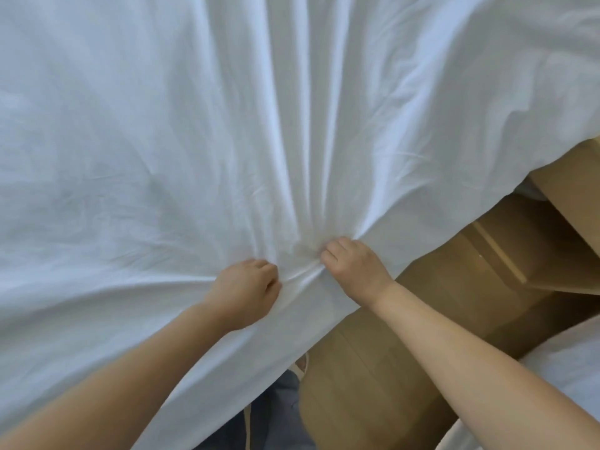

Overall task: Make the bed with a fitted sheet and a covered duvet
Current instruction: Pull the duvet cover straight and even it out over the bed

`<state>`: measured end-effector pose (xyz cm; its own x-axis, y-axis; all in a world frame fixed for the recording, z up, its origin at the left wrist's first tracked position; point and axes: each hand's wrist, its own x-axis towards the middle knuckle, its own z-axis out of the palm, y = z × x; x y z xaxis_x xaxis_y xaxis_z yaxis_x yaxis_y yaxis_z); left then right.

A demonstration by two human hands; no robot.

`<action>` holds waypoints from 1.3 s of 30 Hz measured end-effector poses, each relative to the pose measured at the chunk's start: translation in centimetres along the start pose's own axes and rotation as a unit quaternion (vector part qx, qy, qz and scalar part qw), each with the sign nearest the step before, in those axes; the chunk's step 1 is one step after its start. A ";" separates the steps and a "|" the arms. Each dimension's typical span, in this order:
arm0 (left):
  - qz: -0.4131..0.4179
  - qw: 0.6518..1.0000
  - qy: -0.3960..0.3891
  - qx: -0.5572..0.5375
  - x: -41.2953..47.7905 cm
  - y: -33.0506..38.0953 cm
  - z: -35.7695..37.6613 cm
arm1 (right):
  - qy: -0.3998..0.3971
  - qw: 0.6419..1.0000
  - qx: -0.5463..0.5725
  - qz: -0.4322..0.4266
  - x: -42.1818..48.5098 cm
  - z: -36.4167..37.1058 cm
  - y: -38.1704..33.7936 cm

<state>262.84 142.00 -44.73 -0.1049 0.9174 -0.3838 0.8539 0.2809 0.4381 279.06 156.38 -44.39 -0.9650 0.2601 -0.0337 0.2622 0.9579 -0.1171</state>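
Head view, looking down. A white sheet (162, 141) fills most of the frame, spread outward from 2 hands that hold it side by side near its lower edge. The left hand (245, 292) is clenched on a bunch of the cloth, its fingers (271, 277) curled under so that the fabric passes into the fist. The right hand (354, 271), just beside it, likewise grasps a gathered fold, knuckles up, with its fingers (331, 251) dug into the cloth. A short bridge of puckered sheet lies between the 2 fists.

From the grip, long straight pleats radiate upward through the middle of the sheet, while shallower creases fan to the left. The fabric is matte, thin woven cloth, finely wrinkled, with soft grey-blue shading in the folds. Its free edge runs diagonally down from the left hand to the bottom of the frame and up to the right from the right hand.

Past that edge shows a wooden plank floor (373, 368), light brown, and a boxy wooden piece (519, 248) with squared corners. More white cloth (578, 368) lies at the lower right. Blue denim trouser legs (276, 417) show at the bottom.
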 end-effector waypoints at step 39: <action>0.080 0.981 -0.169 0.059 29.2 16.3 -7.1 | -0.176 0.752 0.403 0.492 2.1 -4.8 25.8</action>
<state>270.15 175.34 -43.03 0.1935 0.7960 -0.5736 0.9010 0.0872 0.4249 283.83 182.24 -42.70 -0.2804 0.6104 -0.7408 0.9012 -0.0984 -0.4222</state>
